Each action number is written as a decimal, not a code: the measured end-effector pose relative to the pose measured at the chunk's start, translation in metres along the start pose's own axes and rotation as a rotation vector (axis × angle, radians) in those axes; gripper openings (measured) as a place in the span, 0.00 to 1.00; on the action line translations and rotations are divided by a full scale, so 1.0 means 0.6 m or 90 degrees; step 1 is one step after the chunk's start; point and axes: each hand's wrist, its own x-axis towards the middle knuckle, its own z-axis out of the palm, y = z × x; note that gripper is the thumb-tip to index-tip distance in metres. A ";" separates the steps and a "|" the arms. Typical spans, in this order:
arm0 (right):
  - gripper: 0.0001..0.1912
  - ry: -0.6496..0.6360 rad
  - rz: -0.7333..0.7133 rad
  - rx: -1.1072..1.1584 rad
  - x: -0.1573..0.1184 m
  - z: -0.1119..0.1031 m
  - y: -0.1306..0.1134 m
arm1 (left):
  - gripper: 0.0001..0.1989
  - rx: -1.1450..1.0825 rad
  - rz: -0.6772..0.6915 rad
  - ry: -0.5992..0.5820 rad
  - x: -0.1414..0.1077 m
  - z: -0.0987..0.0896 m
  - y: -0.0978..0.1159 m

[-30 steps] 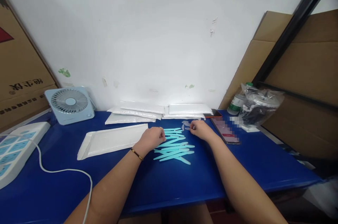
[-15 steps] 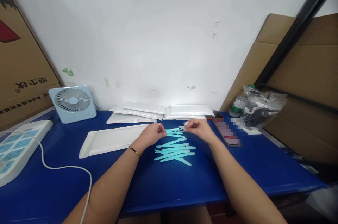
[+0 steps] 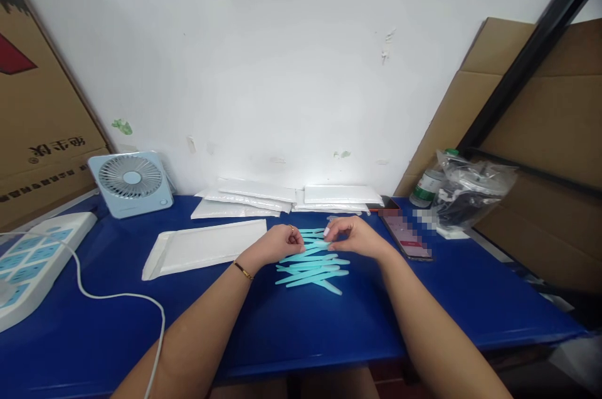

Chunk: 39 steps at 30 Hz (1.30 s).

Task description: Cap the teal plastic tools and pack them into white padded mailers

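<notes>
Several slim turquoise sticks (image 3: 310, 273) with pale, translucent ends lie in a loose, crisscrossed row on the blue table (image 3: 263, 330), running away from me. My left hand (image 3: 285, 243) is closed in a pinch at the left end of one turquoise stick (image 3: 318, 244) in the far part of the row. At that stick's right end, thumb and fingers of my right hand (image 3: 350, 237) pinch it. More sticks lie just beyond and partly behind my fingers.
A white padded envelope (image 3: 202, 248) lies left of my hands, and more white envelopes (image 3: 249, 196) are stacked along the wall. Around them are a blue fan (image 3: 132, 182), a power strip (image 3: 42, 255) with its cable, a phone (image 3: 405, 234), a bottle (image 3: 426, 189) and a plastic-bagged item (image 3: 470, 195).
Both hands have come slightly nearer to me along the row. My left hand has shifted a little right. The stick between them now lies lower over the others.
</notes>
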 end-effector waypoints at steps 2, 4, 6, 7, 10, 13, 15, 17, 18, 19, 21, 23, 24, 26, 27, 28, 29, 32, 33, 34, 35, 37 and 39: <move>0.08 0.037 0.035 -0.038 -0.003 -0.014 0.014 | 0.12 0.057 -0.010 -0.011 0.000 0.003 0.004; 0.08 0.111 0.066 -0.129 -0.003 -0.022 0.033 | 0.10 0.140 -0.018 0.028 0.001 0.005 0.003; 0.12 0.126 0.066 -0.234 0.000 -0.021 0.052 | 0.08 0.235 -0.009 0.098 0.004 0.004 -0.002; 0.14 0.106 0.055 -0.277 0.003 -0.018 0.059 | 0.09 0.281 0.001 0.128 0.006 0.004 -0.005; 0.11 0.038 0.051 -0.362 0.010 -0.006 0.070 | 0.10 0.374 0.028 0.156 0.011 0.002 -0.012; 0.06 0.020 0.089 -0.414 0.011 -0.004 0.068 | 0.08 0.412 0.030 0.155 0.016 0.004 -0.015; 0.05 0.020 0.103 -0.427 0.007 -0.007 0.065 | 0.09 0.404 0.021 0.159 0.019 0.006 -0.017; 0.04 0.029 0.113 -0.422 0.004 -0.011 0.060 | 0.09 0.373 0.006 0.161 0.022 0.009 -0.022; 0.04 0.037 0.118 -0.411 0.003 -0.012 0.058 | 0.09 0.352 -0.001 0.161 0.023 0.010 -0.024; 0.04 0.046 0.123 -0.397 0.002 -0.013 0.056 | 0.08 0.331 -0.006 0.161 0.023 0.011 -0.026; 0.05 0.068 0.135 -0.365 0.001 -0.014 0.054 | 0.07 0.288 -0.014 0.166 0.024 0.012 -0.030; 0.06 0.089 0.147 -0.338 0.001 -0.015 0.056 | 0.07 0.250 -0.021 0.173 0.024 0.011 -0.032; 0.07 0.099 0.155 -0.323 0.001 -0.015 0.058 | 0.06 0.234 -0.023 0.177 0.024 0.010 -0.033; 0.07 0.111 0.168 -0.255 0.001 -0.015 0.063 | 0.06 0.200 -0.024 0.184 0.024 0.008 -0.034; 0.08 0.115 0.170 -0.192 0.001 -0.014 0.064 | 0.06 0.178 -0.026 0.187 0.025 0.007 -0.035; 0.09 0.117 0.169 -0.115 0.001 -0.014 0.065 | 0.06 0.155 -0.029 0.190 0.025 0.005 -0.037; 0.10 0.119 0.165 -0.032 0.001 -0.013 0.064 | 0.06 0.131 -0.034 0.191 0.026 0.004 -0.038; 0.14 0.122 0.163 0.126 0.002 -0.009 0.057 | 0.07 0.070 -0.045 0.185 0.029 0.001 -0.043; 0.15 0.124 0.165 0.135 0.003 -0.007 0.054 | 0.07 0.057 -0.044 0.183 0.030 0.001 -0.045; 0.15 0.125 0.168 0.132 0.004 -0.006 0.053 | 0.07 0.047 -0.041 0.181 0.030 0.000 -0.045; 0.15 0.127 0.170 0.122 0.004 -0.004 0.051 | 0.07 0.040 -0.037 0.179 0.031 0.000 -0.046; 0.14 0.125 0.175 0.105 0.006 -0.001 0.051 | 0.07 0.030 -0.031 0.176 0.031 0.001 -0.045; 0.14 0.121 0.179 0.105 0.007 0.005 0.049 | 0.08 0.024 -0.022 0.174 0.031 0.002 -0.043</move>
